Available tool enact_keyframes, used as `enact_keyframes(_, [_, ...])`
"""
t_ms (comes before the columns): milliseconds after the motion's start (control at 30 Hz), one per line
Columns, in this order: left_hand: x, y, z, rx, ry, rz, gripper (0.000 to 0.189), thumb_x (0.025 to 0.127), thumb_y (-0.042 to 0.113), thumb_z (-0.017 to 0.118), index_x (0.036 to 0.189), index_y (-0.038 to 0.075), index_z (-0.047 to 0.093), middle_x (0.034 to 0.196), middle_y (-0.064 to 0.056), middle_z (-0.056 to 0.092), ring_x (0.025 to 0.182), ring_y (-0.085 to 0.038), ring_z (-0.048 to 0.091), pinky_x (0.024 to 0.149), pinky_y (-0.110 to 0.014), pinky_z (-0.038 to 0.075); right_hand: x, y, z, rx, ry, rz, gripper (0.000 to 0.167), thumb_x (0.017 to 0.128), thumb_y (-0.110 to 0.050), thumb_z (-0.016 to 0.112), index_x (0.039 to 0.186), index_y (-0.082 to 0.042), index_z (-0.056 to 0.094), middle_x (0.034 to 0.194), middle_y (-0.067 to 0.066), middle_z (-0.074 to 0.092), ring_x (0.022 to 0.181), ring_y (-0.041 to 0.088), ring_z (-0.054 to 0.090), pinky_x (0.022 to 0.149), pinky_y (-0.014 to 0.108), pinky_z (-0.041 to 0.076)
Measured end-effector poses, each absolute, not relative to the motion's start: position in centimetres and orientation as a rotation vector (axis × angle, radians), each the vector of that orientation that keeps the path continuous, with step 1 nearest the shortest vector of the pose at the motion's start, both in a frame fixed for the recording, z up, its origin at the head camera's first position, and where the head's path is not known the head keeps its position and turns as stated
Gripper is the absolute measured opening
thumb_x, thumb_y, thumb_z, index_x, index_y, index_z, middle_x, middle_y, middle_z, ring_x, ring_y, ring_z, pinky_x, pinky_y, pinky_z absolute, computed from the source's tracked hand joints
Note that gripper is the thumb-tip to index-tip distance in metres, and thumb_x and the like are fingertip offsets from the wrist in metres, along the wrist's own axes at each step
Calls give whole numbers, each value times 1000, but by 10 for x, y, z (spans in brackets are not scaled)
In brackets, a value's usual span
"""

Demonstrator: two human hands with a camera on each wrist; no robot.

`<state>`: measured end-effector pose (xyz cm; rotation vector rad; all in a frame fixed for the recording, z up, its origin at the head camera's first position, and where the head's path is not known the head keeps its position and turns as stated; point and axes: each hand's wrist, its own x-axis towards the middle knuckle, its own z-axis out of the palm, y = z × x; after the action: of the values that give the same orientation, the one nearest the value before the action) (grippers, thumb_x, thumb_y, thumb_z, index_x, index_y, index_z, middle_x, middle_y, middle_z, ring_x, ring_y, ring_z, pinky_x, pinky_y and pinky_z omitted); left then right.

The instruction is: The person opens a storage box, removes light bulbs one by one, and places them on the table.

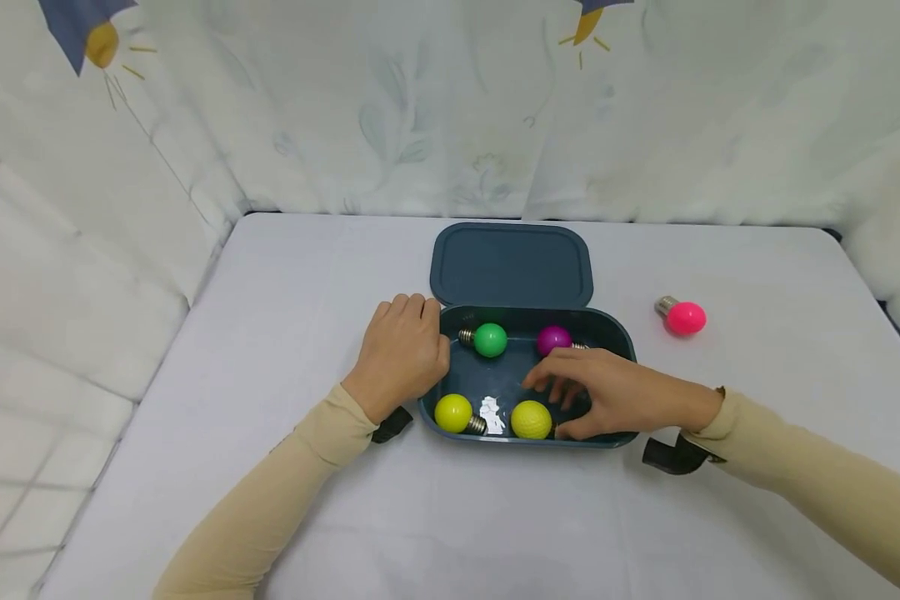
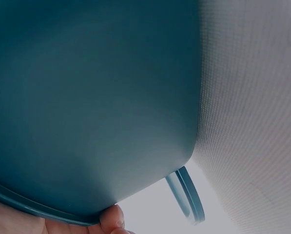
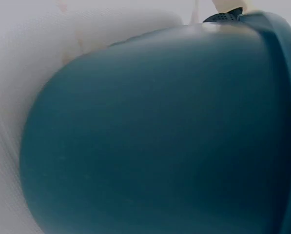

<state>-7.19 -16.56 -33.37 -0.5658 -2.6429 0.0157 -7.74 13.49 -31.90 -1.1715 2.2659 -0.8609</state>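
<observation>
A dark blue-green rectangular box (image 1: pixel 498 375) with rounded corners stands on the table. My left hand (image 1: pixel 405 350) grips its left rim; in the left wrist view the fingertips (image 2: pixel 112 218) curl at that rim. Over the right part of the box reaches my right hand (image 1: pixel 607 390), thumb and fingers spread apart. Its thumb is by the dimpled yellow bulb (image 1: pixel 531 419), whose base is mostly hidden. Inside too lie a smooth yellow bulb (image 1: pixel 453 413) at front left, a green bulb (image 1: pixel 490 340) at back left and a purple bulb (image 1: pixel 553 339) at back right.
Just behind the box lies a matching lid (image 1: pixel 512 265), flat on the white-covered table (image 1: pixel 307 275). A pink bulb (image 1: pixel 685 318) with a metal base is off to the right. Patterned white curtain (image 1: pixel 450 108) hangs along the back and left.
</observation>
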Motion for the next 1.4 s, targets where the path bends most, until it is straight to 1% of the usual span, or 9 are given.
enact_keyframes(233, [-71, -166, -334, -573, -2624, 13, 12, 90, 12, 55, 83, 2, 57, 73, -10, 52, 69, -27, 48, 61, -34, 30, -83, 133, -320, -1100, 2161, -910, 54, 83, -17, 86, 131, -11, 62, 121, 5, 66, 100, 15, 67, 83, 25, 62])
enact_keyframes(633, [-70, -166, -334, -570, -2624, 9, 12, 89, 12, 55, 84, 2, 57, 73, -10, 52, 69, -27, 48, 61, -35, 31, -86, 125, -326, -1059, 2090, -893, 51, 82, -12, 84, 129, -12, 63, 119, 2, 66, 100, 11, 67, 83, 24, 61])
enact_keyframes(767, [-70, -166, -334, -571, -2617, 7, 12, 89, 12, 56, 82, 2, 56, 72, -10, 51, 68, -26, 48, 61, -34, 30, -86, 123, -328, -1059, 2081, -897, 51, 82, -10, 83, 129, -11, 63, 119, 2, 66, 101, 11, 66, 82, 23, 61])
enact_keyframes(1033, [-71, -165, -333, -556, -2656, -3, 11, 89, 12, 56, 83, 3, 56, 74, -10, 52, 70, -27, 48, 62, -35, 31, -86, 121, -331, -1064, 2051, -904, 49, 83, -7, 80, 130, -10, 63, 127, 4, 66, 103, 12, 66, 82, 22, 61])
enact_keyframes(1200, [-71, -164, -333, -551, -2676, 1, 12, 90, 12, 56, 85, 2, 57, 76, -11, 53, 72, -28, 49, 64, -36, 33, -86, 121, -332, -1065, 2039, -911, 50, 83, -6, 80, 130, -10, 63, 129, 4, 66, 104, 13, 65, 83, 23, 61])
enact_keyframes(1400, [-71, -165, -333, -544, -2672, 0, 11, 90, 12, 56, 84, 2, 57, 75, -11, 53, 71, -27, 48, 63, -35, 32, -87, 121, -333, -1076, 2037, -912, 50, 83, -6, 80, 130, -11, 63, 129, 4, 66, 104, 13, 66, 84, 23, 61])
